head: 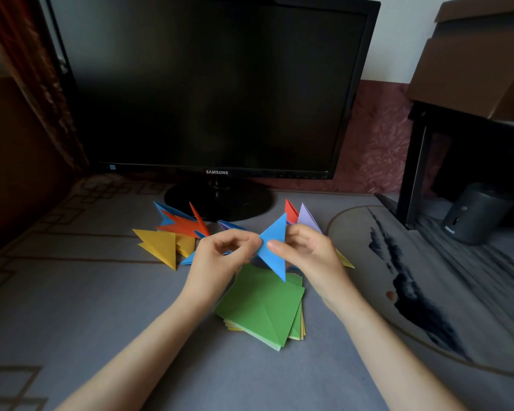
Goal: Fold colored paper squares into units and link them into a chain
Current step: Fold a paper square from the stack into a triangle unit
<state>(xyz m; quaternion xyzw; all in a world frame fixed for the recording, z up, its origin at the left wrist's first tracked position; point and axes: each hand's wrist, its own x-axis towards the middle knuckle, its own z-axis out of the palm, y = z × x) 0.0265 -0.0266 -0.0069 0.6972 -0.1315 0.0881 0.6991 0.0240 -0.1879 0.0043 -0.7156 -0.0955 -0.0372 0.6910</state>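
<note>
Nearest us: stack of paper squares (261,307), green sheet on top, flat on grey table (72,292). Just above stack's far edge we hold blue unit (275,253) in air between both hands. Our right hand (312,253) pinches it, thumb across blue face; our left hand (220,256) pinches left-pointing tip, fingers curled. Unit looks like crisp flat triangle, long edge near upright, lying on right hand's side. We judge next fold or linking turns on that edge. Beyond hands: yellow unit (159,244), orange unit (181,225) at left, purple unit (307,218) at right. Farthest: dark monitor (208,84).
</note>
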